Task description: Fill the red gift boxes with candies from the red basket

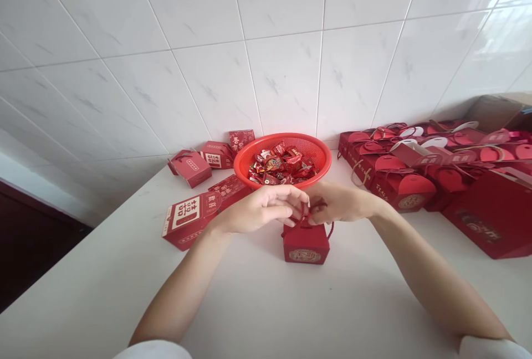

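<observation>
A small dark red gift box (pixel 306 249) with a gold round emblem stands upright on the white table (pixel 266 303). My left hand (pixel 268 209) curls over its top from the left, fingers bent around the red cord (pixel 331 230) of the box. From the right, my right hand (pixel 338 204) is closed with thumb and finger pinching at the cord and top flap. The fingers partly hide the top of the box. Just behind both hands sits a red plastic basket (pixel 325 168) holding red-wrapped candies (pixel 282 164).
Many closed red gift boxes (pixel 403 184) with cord handles crowd the right side, beside a larger red box (pixel 492 215). Several printed red boxes (pixel 189 218) lie at the left. A white tiled wall (pixel 282 82) rises behind the table.
</observation>
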Demonstrator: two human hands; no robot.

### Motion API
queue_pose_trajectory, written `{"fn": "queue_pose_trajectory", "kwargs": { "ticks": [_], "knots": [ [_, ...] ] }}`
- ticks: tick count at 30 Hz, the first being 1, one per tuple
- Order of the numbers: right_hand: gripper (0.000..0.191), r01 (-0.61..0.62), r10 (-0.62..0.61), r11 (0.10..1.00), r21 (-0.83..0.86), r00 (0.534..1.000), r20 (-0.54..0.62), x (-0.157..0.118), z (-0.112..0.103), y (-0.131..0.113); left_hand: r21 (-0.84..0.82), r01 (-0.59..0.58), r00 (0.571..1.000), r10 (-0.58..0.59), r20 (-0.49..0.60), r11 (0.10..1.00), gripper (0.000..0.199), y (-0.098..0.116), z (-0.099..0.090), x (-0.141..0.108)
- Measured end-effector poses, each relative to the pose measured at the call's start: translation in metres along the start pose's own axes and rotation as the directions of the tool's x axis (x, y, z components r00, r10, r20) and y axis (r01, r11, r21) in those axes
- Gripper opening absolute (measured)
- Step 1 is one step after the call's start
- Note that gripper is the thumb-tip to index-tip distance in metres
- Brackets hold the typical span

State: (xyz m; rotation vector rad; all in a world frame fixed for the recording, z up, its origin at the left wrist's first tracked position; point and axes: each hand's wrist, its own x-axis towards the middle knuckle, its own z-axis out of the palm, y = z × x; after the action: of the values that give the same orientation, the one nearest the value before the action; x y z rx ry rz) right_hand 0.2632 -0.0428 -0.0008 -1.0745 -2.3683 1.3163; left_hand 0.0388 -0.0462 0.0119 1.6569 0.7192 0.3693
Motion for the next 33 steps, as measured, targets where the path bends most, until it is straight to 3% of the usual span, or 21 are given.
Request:
{"fn": "queue_pose_trajectory", "kwargs": {
  "ticks": [5, 8, 13, 20, 23, 26, 28, 30, 33],
  "knots": [
    [0.017, 0.021, 0.018, 0.963, 0.270, 0.990, -0.143, -0.009, -0.003, -0.006, 0.025, -0.099, 0.986, 0.102, -0.134, 0.995, 0.034, 0.004, 0.009, -0.004],
    [0.024, 0.049, 0.026, 0.945, 0.324, 0.974, -0.224, -0.012, -0.003, -0.010, 0.058, -0.125, 0.976, 0.134, -0.169, 0.990, 0.035, 0.007, 0.014, -0.006],
    [0.035, 0.036, 0.030, 0.984, 0.177, 0.935, -0.355, -0.013, 0.001, -0.013, 0.254, -0.140, 0.959, 0.195, -0.207, 0.957, 0.043, 0.007, 0.019, -0.008],
    [0.027, -0.020, -0.028, 0.997, -0.075, 0.803, -0.595, -0.006, 0.017, -0.016, 0.425, -0.129, 0.952, 0.232, -0.199, 0.896, 0.066, 0.002, 0.025, -0.012],
    [0.025, -0.054, -0.032, 0.992, -0.113, 0.761, -0.648, -0.004, 0.018, -0.017, 0.467, -0.140, 0.924, 0.285, -0.256, 0.873, 0.061, 0.001, 0.027, -0.009],
    [0.026, -0.092, -0.022, 0.987, -0.129, 0.724, -0.690, -0.003, 0.018, -0.017, 0.565, 0.005, 0.877, 0.267, -0.399, 0.825, 0.048, -0.003, 0.031, -0.005],
    [0.027, -0.106, -0.022, 0.984, -0.140, 0.716, -0.698, -0.003, 0.017, -0.018, 0.605, 0.186, 0.866, 0.162, -0.473, 0.774, 0.060, -0.007, 0.034, -0.002],
    [0.027, -0.116, -0.018, 0.983, -0.145, 0.720, -0.694, -0.004, 0.018, -0.020, 0.612, 0.307, 0.878, 0.032, -0.478, 0.729, 0.074, -0.012, 0.038, 0.002],
    [0.022, -0.114, -0.020, 0.982, -0.154, 0.738, -0.674, -0.006, 0.020, -0.024, 0.637, 0.315, 0.914, -0.044, -0.403, 0.703, 0.070, -0.019, 0.044, 0.007]
  ]
}}
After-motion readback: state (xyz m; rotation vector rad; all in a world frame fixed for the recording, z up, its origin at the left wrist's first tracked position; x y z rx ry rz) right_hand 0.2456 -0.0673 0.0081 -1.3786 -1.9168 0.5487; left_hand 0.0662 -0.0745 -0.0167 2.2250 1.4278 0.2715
